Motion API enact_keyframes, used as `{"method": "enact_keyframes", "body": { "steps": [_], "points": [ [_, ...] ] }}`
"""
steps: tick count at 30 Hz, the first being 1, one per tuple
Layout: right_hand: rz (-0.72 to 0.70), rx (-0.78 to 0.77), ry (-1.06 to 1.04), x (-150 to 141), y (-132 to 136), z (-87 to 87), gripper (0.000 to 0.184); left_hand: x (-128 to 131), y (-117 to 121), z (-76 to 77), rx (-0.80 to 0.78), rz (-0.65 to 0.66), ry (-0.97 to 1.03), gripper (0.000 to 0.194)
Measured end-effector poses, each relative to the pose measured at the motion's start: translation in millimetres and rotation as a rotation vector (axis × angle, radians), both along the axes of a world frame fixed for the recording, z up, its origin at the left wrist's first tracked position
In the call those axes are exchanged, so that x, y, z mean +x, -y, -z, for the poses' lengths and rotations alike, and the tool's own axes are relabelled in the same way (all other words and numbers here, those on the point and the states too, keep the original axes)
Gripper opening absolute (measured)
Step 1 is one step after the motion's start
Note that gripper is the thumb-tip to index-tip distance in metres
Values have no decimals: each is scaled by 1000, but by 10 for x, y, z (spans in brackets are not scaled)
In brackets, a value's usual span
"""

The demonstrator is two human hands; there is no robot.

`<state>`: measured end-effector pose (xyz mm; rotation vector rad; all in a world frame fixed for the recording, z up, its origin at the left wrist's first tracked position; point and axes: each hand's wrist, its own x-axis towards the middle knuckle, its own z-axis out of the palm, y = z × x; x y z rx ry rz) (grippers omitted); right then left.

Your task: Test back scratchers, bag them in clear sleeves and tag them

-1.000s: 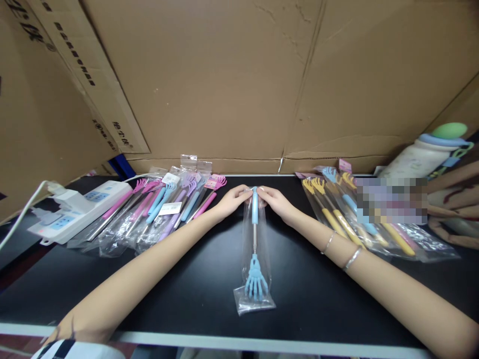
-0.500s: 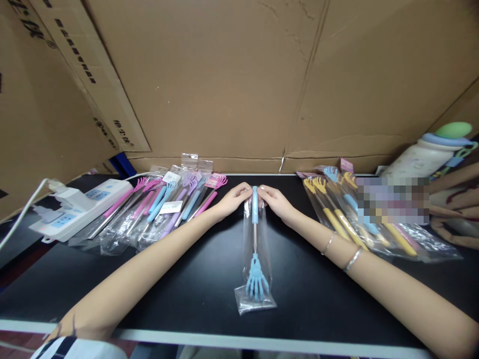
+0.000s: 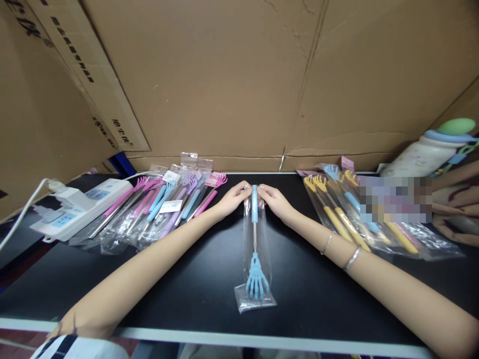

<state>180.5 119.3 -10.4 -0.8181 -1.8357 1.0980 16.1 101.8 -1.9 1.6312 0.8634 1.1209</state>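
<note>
A light-blue back scratcher (image 3: 255,234) in a clear plastic bag (image 3: 245,254) lies on the black table in front of me. Its hand-shaped claw points toward me and the blue handle points away. My left hand (image 3: 236,198) is closed at the handle end, pinching the bag on its left side. On the other side, my right hand (image 3: 275,200) pinches the bag close to the handle's tip. The fingertips of both hands almost meet there and partly hide the bag's end. Near the claw, the other end of the bag is folded over and lies flat.
To the left lie several bagged back scratchers (image 3: 175,199) beside a white power strip (image 3: 84,209). More bagged ones (image 3: 333,209) lie to the right, near a bottle (image 3: 419,154) and another person's hand (image 3: 456,214). A cardboard wall (image 3: 224,89) stands behind the table.
</note>
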Motion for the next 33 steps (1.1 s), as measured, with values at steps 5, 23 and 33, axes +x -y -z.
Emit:
{"method": "enact_keyframes", "body": {
  "steps": [5,23,33],
  "points": [
    [32,4,-5,-4,6,-13,49,-2,-2,0,-4,-28,9,31],
    [39,16,-31,-6,37,-30,43,19,15,-30,-10,-50,4,29],
    [139,-136,-77,38,52,-172,45,-2,-15,-134,-116,-98,15,34]
  ]
}}
